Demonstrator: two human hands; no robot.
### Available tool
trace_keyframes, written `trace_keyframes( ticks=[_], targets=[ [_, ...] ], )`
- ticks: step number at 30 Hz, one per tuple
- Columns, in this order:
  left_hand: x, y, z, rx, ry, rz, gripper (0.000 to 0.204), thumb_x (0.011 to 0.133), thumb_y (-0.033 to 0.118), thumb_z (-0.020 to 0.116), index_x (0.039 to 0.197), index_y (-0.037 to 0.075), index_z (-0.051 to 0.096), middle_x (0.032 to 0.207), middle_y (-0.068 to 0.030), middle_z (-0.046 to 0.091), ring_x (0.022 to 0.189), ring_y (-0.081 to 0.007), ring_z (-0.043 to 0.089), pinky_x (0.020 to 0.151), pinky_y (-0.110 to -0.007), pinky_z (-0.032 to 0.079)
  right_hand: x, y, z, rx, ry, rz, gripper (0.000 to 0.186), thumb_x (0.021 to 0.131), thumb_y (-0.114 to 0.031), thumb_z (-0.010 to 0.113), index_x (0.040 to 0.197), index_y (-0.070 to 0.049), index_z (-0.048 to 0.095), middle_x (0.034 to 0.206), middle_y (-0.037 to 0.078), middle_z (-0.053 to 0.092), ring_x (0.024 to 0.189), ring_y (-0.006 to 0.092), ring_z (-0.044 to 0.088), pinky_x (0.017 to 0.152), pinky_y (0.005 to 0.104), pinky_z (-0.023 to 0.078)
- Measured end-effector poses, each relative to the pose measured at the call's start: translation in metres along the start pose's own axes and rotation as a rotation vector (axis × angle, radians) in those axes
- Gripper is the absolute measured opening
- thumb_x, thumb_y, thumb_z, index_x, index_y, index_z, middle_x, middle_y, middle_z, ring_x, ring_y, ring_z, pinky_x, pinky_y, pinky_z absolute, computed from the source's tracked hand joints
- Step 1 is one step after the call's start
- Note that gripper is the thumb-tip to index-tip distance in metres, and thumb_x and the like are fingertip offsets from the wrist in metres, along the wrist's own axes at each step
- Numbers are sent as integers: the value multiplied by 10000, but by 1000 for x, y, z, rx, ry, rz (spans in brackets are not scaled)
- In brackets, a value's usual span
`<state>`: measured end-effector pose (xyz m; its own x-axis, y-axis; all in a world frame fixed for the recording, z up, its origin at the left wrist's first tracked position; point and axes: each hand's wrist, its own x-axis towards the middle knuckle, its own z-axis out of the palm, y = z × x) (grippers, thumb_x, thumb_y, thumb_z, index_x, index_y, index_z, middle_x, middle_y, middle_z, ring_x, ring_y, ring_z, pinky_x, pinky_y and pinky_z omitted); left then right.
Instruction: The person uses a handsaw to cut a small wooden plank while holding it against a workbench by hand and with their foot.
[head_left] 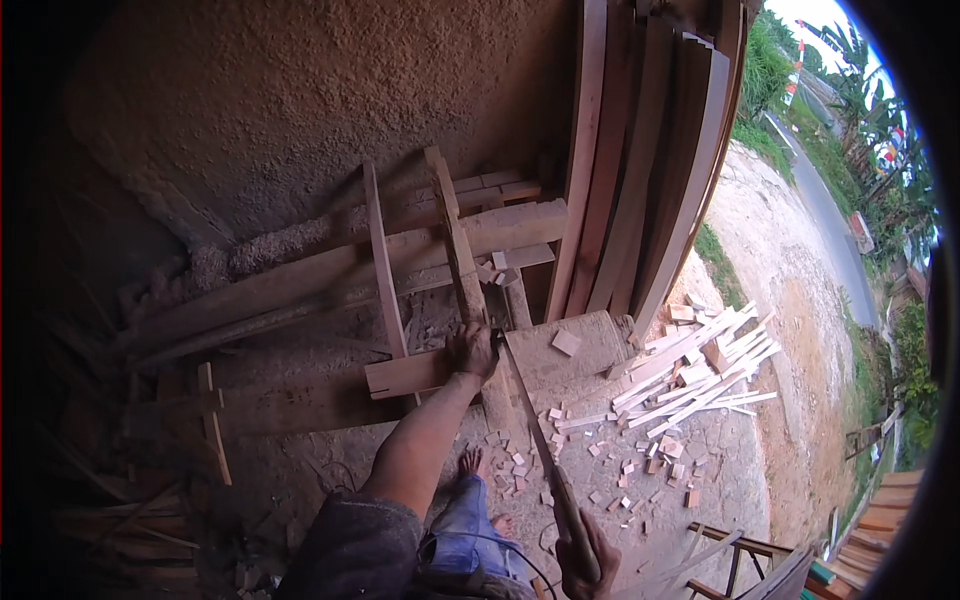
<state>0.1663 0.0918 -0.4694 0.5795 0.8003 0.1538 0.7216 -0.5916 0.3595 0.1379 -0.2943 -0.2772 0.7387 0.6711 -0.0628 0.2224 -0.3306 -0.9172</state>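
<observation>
My right hand (588, 556) is wrapped round the handle of a handsaw (536, 432) at the lower middle. The long narrow blade slants up and left, its far end close beside my left hand (474, 352). That left hand is closed over a short wooden board (408, 374), which has a slot cut in its left end. A narrow upright wooden piece (458, 240) rises just beyond my left knuckles. The board lies along a thick timber beam (590, 345) with a small wood block (566, 343) on top. My left fingertips are partly hidden.
Tall planks (640, 160) lean against the rough wall (300, 90). Long beams (330, 265) lie at the left. A pile of pale sticks (700, 365) and several offcuts (672, 447) cover the ground at right. My bare feet (472, 461) stand below the beam.
</observation>
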Motion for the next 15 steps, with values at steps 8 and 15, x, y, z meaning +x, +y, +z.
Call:
trace_keyframes(
  ticks=[8, 15],
  targets=[
    [11, 19, -5, -7, -175, -56, 180, 871, 290, 619, 1002, 183, 684, 1065, -81, 616, 1072, -289, 559, 878, -537, 409, 156, -4, 80, -48, -76, -3, 508, 864, -153, 695, 1340, -62, 545, 1102, 178, 684, 942, 224, 692, 818, 321, 524],
    [9, 1, 1, -58, -65, -63, 224, 868, 321, 642, 1013, 152, 664, 1089, -91, 602, 1107, -296, 528, 905, -534, 391, 26, -26, -6, -2, -59, 88, 551, 798, -91, 736, 1304, 23, 549, 1117, 181, 694, 1059, 231, 670, 912, 335, 503]
  ],
)
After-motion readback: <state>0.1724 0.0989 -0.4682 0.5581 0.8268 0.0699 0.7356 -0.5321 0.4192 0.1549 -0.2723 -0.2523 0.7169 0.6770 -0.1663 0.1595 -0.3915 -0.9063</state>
